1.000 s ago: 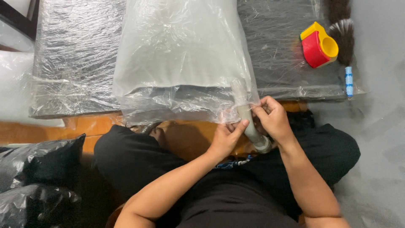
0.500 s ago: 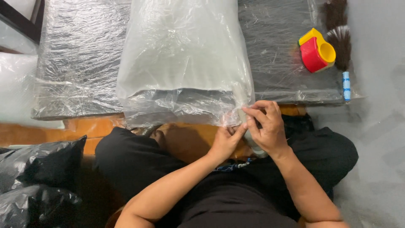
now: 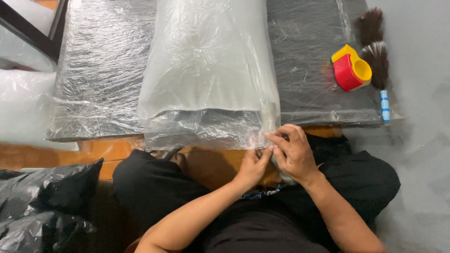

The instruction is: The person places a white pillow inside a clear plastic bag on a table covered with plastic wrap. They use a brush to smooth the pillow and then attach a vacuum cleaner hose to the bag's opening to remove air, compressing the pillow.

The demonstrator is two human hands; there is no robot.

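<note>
A grey cushion wrapped in clear plastic film (image 3: 206, 70) lies on a dark, film-covered board (image 3: 93, 70) in front of my crossed legs. My left hand (image 3: 253, 164) pinches the loose film at the cushion's near right corner. Touching it, my right hand (image 3: 293, 152) curls over the lower end of a pale film roll (image 3: 271, 112) that lies along the cushion's right edge. Most of that end is hidden under my palm.
A red and yellow tape dispenser (image 3: 351, 70) and a feather duster (image 3: 375, 56) with a blue-and-white handle lie at the board's right end. Black plastic bags (image 3: 42, 206) sit at lower left. Orange wooden floor shows near the board, grey floor to the right.
My right hand has turned over and closed on the roll's end, hiding it. Both hands have drawn together at the cushion's corner.
</note>
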